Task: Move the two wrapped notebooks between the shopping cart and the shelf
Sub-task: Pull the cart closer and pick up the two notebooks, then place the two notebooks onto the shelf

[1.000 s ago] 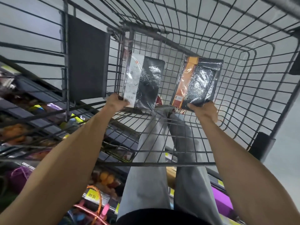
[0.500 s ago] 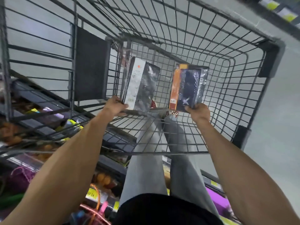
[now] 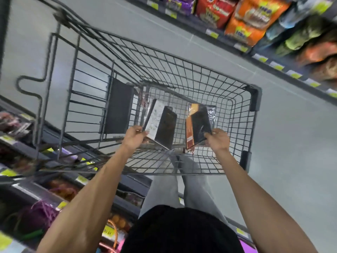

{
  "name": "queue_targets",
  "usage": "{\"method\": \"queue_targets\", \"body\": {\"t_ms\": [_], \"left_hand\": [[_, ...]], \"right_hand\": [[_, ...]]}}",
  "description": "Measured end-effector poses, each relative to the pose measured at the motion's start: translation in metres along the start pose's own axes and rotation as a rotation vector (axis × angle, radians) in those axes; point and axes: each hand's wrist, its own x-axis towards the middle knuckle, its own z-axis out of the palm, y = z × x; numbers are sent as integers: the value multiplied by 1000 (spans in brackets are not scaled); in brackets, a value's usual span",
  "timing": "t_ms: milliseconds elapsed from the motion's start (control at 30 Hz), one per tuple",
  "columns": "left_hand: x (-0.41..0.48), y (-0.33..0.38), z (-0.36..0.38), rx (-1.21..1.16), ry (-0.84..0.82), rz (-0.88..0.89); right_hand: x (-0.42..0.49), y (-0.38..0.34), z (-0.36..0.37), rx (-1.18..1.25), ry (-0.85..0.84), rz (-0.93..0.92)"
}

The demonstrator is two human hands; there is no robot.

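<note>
Both arms are out over the shopping cart (image 3: 237, 115), which fills the middle of the frame, and each hand has a notebook. Left of centre, the left hand (image 3: 134, 137) grips the white-banded notebook (image 3: 161, 125) at its lower left corner, fingers curled round the edge of the clear wrap. Right of centre, the right hand (image 3: 218, 141) pinches the orange-banded notebook (image 3: 197, 125) at its lower right corner, fingertips closed on the dark cover.

Both notebooks stand on end inside the basket, tilted. They are side by side, with a gap of wire mesh showing between them. Do their lower edges touch the cart's bottom? I cannot tell, because the mesh and the blur hide it.

A black panel (image 3: 118, 108) hangs on the cart's wall just left of the white-banded notebook. Through the wire at bottom centre the person's grey trousers (image 3: 162, 190) show.

In the upper right of the frame, a far shelf (image 3: 228, 41) carries orange and red snack bags (image 3: 244, 21), with yellow-green price tags along its edge. Along the lower left runs a near shelf (image 3: 133, 181), blurred, with yellow tags of its own and goods too smeared to name. The grey floor (image 3: 291, 143) spreads across the right of the frame, between the cart and the far shelf.
</note>
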Motion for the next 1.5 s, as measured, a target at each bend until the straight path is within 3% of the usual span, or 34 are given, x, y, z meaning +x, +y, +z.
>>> {"method": "queue_targets", "body": {"t_ms": [200, 400, 500, 833, 967, 1300, 1500], "left_hand": [[-54, 0, -26, -188, -47, 48], [-99, 29, -48, -344, -86, 255], [-127, 52, -58, -373, -141, 357], [-205, 108, -88, -568, -123, 570], [-215, 119, -86, -753, -157, 603], [-222, 143, -96, -712, -173, 782], [-229, 152, -103, -555, -295, 827]], "right_hand": [[-37, -5, -35, 232, 56, -91], [-88, -45, -79, 382, 94, -246], [-110, -62, -100, 560, 89, -239], [-152, -100, -157, 818, 103, -325], [-171, -113, -172, 869, 68, -392], [-225, -127, -171, 1030, 181, -486], [-251, -117, -159, 1099, 294, -486]]}}
